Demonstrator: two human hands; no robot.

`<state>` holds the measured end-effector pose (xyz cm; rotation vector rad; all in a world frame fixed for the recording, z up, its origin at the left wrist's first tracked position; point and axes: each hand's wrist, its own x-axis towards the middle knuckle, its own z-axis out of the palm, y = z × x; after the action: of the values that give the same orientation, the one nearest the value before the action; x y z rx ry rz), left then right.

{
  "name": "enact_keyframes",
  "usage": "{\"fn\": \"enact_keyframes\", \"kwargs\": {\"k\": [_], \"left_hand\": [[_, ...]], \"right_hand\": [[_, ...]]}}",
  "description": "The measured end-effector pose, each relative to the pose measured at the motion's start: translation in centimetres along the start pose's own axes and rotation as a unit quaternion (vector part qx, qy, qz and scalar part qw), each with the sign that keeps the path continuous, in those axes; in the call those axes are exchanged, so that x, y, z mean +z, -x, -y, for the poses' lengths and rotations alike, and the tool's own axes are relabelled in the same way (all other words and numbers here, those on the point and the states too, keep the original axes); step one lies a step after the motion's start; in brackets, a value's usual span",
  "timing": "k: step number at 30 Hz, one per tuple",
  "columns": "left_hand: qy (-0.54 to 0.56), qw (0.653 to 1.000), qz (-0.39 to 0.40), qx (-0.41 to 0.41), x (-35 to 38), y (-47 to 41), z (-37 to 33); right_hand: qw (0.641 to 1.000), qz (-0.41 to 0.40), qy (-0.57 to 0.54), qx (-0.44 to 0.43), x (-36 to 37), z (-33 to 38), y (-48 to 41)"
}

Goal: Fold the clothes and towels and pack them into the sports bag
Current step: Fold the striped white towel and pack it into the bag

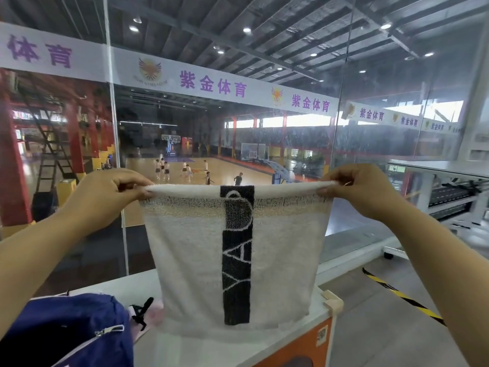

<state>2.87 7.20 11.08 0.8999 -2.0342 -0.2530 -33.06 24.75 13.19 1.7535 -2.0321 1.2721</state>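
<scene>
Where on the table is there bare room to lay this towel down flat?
Bare white table shows behind the blue sports bag, toward the glass wall, and in a strip below the hanging towel, out to the corner guard at the right edge. The left is crowded: the bag and a pink garment beside it.

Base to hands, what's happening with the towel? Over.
Left hand and right hand pinch top corners of the towel. It hangs spread above the table. Sports bag lower left, clear of it.
</scene>
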Motion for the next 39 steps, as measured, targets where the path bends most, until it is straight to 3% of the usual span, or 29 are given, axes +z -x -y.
{"fn": "enact_keyframes", "kwargs": {"k": [7,9,12,14,18,21,24,27,29,31,32,35,39], "left_hand": [[-0.025,1.0,0.002,-0.002,0.5,-2.7,0.5],[-0.035,0.998,0.036,-0.036,2.4,-4.1,1.4],[0.055,0.99,0.061,-0.111,5.3,-6.0,2.8],[0.073,0.99,0.036,-0.119,6.7,-7.3,3.1],[0.072,0.989,-0.099,-0.081,7.2,-9.1,2.3],[0.09,0.987,-0.11,-0.07,6.9,-8.3,2.9],[0.061,0.996,-0.04,-0.052,8.0,-4.3,4.3],[0.013,0.986,0.145,-0.081,10.2,1.1,7.0],[-0.036,0.946,0.298,-0.121,11.8,4.4,8.7],[-0.096,0.89,0.425,-0.133,13.4,7.0,9.8],[-0.111,0.865,0.468,-0.142,14.3,7.9,10.2],[-0.111,0.845,0.5,-0.156,16.4,8.8,11.2],[-0.109,0.885,0.425,-0.158,18.7,7.3,12.1]], "right_hand": [[0.997,-0.005,-0.068,0.043,0.7,-1.9,-2.9],[0.993,-0.001,-0.077,0.084,2.7,-3.1,-4.4],[0.981,0.009,-0.123,0.147,6.3,-5.2,-6.4],[0.986,-0.015,-0.088,0.142,8.2,-6.6,-7.8],[0.985,-0.143,-0.055,0.077,8.7,-6.7,-8.8],[0.98,-0.166,-0.105,0.041,8.2,-6.6,-7.8],[0.987,-0.098,-0.117,0.044,9.0,-8.5,-4.7],[0.994,0.058,-0.032,0.086,10.8,-12.0,-0.2],[0.968,0.216,-0.001,0.13,12.2,-13.5,2.7],[0.909,0.381,0.021,0.168,13.8,-14.2,5.4],[0.889,0.421,0.039,0.175,14.6,-14.7,6.3],[0.889,0.417,0.069,0.174,16.4,-15.7,7.5],[0.904,0.381,0.069,0.18,18.2,-16.0,6.3]]}}
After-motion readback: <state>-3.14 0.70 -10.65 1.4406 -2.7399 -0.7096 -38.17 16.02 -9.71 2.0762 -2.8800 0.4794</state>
